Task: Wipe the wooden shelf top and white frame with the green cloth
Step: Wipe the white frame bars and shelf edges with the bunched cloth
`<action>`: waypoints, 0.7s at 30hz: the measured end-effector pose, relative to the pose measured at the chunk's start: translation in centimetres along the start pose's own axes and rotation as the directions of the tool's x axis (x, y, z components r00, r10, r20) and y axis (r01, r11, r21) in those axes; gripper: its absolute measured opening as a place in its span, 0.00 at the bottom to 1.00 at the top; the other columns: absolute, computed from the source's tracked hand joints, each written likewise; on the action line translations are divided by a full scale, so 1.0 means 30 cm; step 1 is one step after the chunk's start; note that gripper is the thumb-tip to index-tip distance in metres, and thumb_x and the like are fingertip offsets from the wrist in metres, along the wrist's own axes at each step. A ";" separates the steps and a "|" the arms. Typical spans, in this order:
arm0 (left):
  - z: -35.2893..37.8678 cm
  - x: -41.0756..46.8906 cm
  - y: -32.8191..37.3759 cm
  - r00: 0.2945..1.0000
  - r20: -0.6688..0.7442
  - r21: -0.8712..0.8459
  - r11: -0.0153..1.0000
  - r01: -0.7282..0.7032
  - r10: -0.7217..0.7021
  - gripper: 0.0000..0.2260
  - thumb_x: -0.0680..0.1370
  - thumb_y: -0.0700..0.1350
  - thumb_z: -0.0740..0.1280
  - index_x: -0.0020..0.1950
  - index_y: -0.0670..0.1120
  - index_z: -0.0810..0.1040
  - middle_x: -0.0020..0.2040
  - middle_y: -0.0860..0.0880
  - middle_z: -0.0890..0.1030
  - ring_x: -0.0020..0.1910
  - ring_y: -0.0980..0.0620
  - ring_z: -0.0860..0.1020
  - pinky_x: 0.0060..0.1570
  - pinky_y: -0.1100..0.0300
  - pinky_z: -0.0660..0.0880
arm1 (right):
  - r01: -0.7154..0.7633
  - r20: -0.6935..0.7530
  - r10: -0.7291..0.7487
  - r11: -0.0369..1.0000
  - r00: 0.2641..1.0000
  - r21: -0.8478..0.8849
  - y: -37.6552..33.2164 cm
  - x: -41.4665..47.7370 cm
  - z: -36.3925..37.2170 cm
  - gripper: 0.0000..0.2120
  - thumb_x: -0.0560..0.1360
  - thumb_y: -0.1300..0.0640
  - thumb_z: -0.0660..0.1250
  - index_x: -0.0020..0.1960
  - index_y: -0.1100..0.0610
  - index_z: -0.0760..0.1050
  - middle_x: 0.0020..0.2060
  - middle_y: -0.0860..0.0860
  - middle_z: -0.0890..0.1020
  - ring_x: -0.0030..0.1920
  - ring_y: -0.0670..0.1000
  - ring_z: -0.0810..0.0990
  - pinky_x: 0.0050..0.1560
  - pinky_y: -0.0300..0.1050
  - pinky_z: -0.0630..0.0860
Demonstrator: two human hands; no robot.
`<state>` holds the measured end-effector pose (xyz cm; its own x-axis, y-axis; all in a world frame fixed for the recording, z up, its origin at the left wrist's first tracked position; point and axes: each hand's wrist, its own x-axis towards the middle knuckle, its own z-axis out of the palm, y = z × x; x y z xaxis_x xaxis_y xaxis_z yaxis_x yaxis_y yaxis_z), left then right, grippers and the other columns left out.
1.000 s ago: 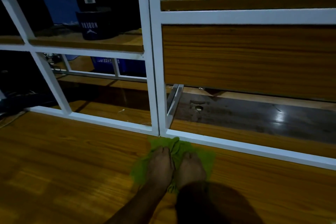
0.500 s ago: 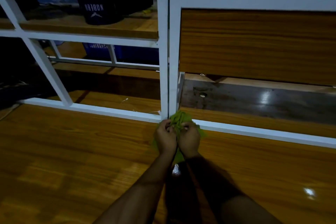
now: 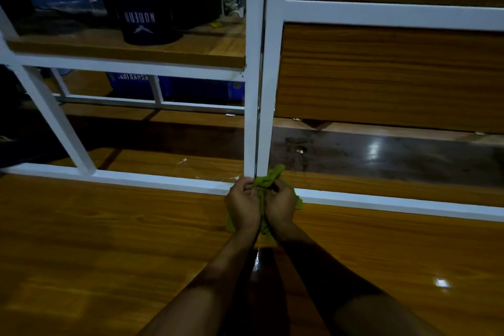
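Note:
The green cloth (image 3: 268, 179) is bunched up between both hands at the foot of the white frame's double upright (image 3: 255, 90). My left hand (image 3: 242, 204) and my right hand (image 3: 281, 203) sit side by side, fingers curled around the cloth, just above the white bottom rail (image 3: 163, 180). Part of the cloth pokes up past my fingers against the upright, and a bit hangs below my palms. The wooden shelf top (image 3: 109, 240) spreads out in front of the rail, glossy and dimly lit.
Behind the frame a higher wooden shelf (image 3: 163, 49) carries a dark printed box (image 3: 144, 22). A wood panel (image 3: 381, 76) fills the right bay. A blue crate (image 3: 177, 87) stands lower down at the back. A diagonal white brace (image 3: 54, 117) crosses the left bay.
The cloth lay flat under both palms on the shelf top a second ago; now it is gathered into a bunch and held up against the base of the upright.

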<state>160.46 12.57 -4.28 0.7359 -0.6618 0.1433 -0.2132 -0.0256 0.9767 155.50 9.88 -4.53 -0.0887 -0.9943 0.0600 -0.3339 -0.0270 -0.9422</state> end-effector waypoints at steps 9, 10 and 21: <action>-0.016 0.043 0.158 0.994 -0.066 -0.131 0.987 -0.089 0.081 0.08 0.74 0.33 0.71 0.48 0.44 0.78 0.42 0.51 0.81 0.42 0.56 0.81 0.39 0.69 0.76 | 0.263 -0.060 -0.264 0.964 0.963 -0.032 -0.127 0.047 -0.053 0.09 0.75 0.66 0.64 0.49 0.59 0.82 0.45 0.55 0.83 0.46 0.54 0.80 0.49 0.51 0.78; -0.020 0.049 0.184 0.992 -0.065 -0.141 0.983 -0.114 0.105 0.09 0.74 0.33 0.70 0.47 0.46 0.78 0.43 0.51 0.81 0.42 0.57 0.80 0.39 0.70 0.76 | 0.281 -0.077 -0.282 0.959 0.956 -0.016 -0.156 0.050 -0.062 0.09 0.75 0.66 0.64 0.49 0.59 0.82 0.45 0.55 0.83 0.47 0.54 0.80 0.49 0.49 0.77; -0.016 0.101 0.293 0.913 -0.160 -0.106 0.913 -0.394 0.375 0.07 0.75 0.34 0.71 0.51 0.41 0.83 0.48 0.51 0.81 0.48 0.55 0.81 0.49 0.65 0.78 | 0.433 -0.184 -0.420 0.901 0.889 0.035 -0.268 0.112 -0.078 0.11 0.77 0.66 0.64 0.57 0.64 0.80 0.52 0.57 0.80 0.52 0.53 0.78 0.53 0.46 0.75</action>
<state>161.13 10.69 4.83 0.6949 -0.4939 0.5226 -0.4159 0.3169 0.8524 155.68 7.00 4.01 -0.1110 -0.8533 0.5095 -0.3062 -0.4584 -0.8344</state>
